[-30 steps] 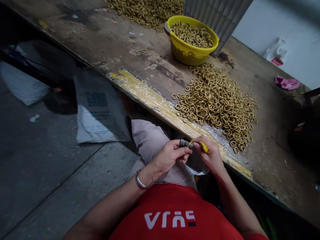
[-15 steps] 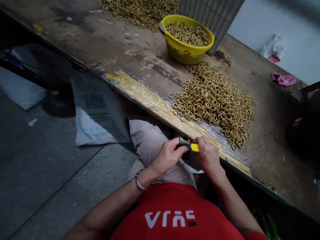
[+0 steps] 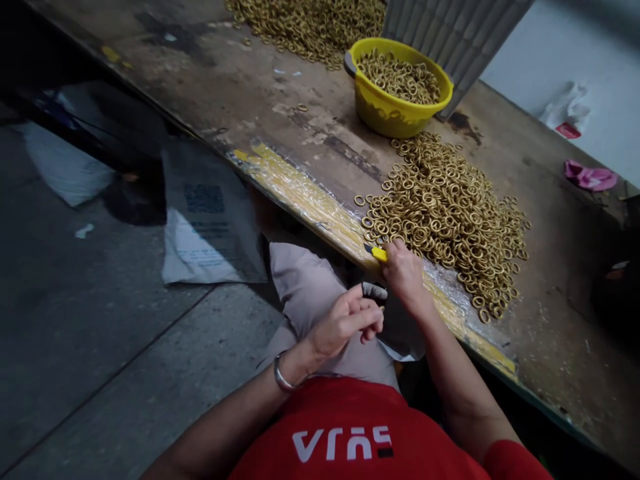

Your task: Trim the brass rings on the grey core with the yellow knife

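My right hand (image 3: pixel 403 272) grips a small yellow-handled tool (image 3: pixel 377 253) and reaches to the near edge of a big heap of brass rings (image 3: pixel 445 213) on the wooden bench (image 3: pixel 260 100). My left hand (image 3: pixel 345 320) stays over my lap, fingers curled, thumb wearing a dark grey finger cot (image 3: pixel 374 291); whether it holds a ring is not visible. A metal bangle (image 3: pixel 281 375) circles the left wrist.
A yellow bowl (image 3: pixel 395 107) full of rings stands behind the heap, with another ring pile (image 3: pixel 310 23) at the far edge. The bench's front edge carries yellow tape under plastic (image 3: pixel 310 200). A pink cloth (image 3: pixel 590 177) lies far right. Sacks (image 3: pixel 210 227) lie on the concrete floor.
My right hand left the left hand and moved up to the ring heap with the yellow tool. The left hand stayed over the lap.
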A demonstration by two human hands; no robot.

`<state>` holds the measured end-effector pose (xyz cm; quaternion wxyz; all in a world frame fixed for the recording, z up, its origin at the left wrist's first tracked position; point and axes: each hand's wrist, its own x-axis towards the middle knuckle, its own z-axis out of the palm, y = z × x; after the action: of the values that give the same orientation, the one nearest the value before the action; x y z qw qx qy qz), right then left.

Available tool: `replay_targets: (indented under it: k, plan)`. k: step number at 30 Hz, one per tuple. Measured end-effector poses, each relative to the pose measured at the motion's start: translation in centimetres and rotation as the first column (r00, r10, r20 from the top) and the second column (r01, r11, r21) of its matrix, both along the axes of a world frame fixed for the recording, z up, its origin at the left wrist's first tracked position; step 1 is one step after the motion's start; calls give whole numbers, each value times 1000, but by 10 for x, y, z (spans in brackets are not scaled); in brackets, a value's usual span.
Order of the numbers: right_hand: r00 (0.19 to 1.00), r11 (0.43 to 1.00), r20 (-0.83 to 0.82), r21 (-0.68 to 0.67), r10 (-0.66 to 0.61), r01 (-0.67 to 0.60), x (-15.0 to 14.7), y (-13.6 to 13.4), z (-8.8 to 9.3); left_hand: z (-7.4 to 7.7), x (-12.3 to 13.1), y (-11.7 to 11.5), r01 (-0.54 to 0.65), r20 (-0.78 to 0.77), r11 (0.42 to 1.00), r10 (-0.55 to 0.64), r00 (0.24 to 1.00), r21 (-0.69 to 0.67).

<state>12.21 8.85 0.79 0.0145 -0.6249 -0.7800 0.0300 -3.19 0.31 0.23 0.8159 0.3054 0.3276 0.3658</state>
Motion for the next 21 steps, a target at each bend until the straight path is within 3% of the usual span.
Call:
replay_targets:
  k: [3, 7, 10, 13, 16, 21]
  plan:
    - [970, 998, -236, 4, 63, -64, 7, -2, 8, -2, -5, 5, -67, 98, 992, 77, 992, -105]
    - [727, 983, -681, -57, 89, -173, 21, -24, 27, -4, -4, 12, -212, 61, 961, 226, 972, -175]
    - [573, 960, -820, -150, 12, -235, 27, -42, 35, -3, 1, 12, -165, 100, 974, 181, 978, -152]
    - [490, 948, -871, -162, -8, -274, 30, -54, 36, 0, 5, 8, -71, 155, 989, 91, 984, -130]
    - [510, 961, -859, -99, 49, -259, 33, -65, 34, 5, 10, 3, -42, 132, 990, 60, 989, -135]
    - [794, 989, -592, 29, 134, -145, 40, -88, 31, 12, 16, -4, -127, -15, 991, 126, 992, -31]
